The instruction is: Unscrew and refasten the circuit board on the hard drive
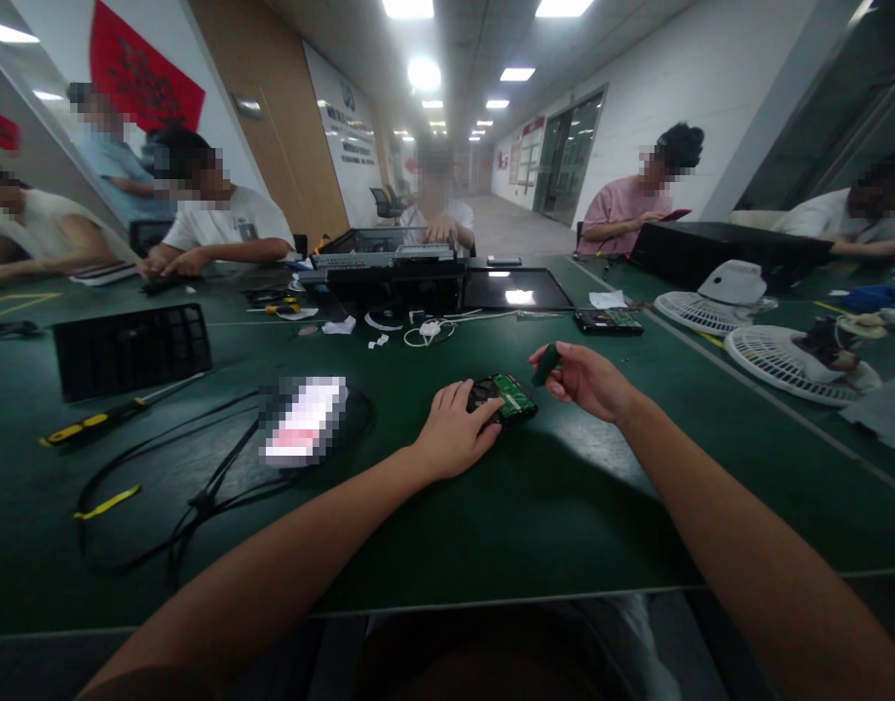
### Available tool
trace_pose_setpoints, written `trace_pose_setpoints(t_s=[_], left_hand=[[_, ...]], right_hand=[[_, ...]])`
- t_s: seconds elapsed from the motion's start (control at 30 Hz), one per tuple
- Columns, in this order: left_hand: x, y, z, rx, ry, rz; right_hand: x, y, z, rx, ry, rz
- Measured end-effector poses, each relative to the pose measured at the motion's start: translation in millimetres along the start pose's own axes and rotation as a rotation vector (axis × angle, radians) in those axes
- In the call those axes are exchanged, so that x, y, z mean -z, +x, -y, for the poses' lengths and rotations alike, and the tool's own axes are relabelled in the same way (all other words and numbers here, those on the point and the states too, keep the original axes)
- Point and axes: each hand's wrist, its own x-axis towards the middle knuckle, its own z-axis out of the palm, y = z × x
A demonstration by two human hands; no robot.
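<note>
A hard drive (516, 397) lies on the green table in front of me, its green circuit board facing up. Across its left part rests my left hand (462, 424), fingers bent over the far side and thumb on top, holding it against the table. My right hand (582, 378) pinches the dark green handle of a small screwdriver (544, 365) between thumb and fingers. The screwdriver leans with its lower end at the drive's right edge; the tip is too small to make out.
Left of my hands lie a lit phone (305, 421), black cables (205, 497), a yellow-black screwdriver (100, 421) and a black panel (132, 350). Another drive (608, 321), an opened computer case (389, 277) and white fan grilles (790, 360) sit farther off. Several people sit around the table.
</note>
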Motion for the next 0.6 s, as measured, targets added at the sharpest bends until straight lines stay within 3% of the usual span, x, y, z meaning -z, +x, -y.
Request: trace_pose_setpoints(t_s=[0.6], left_hand=[[-2.6, 0.2, 0.7, -0.004, 0.024, -0.008]], right_hand=[[-0.8, -1.1, 1.1, -0.024, 0.002, 0.009]])
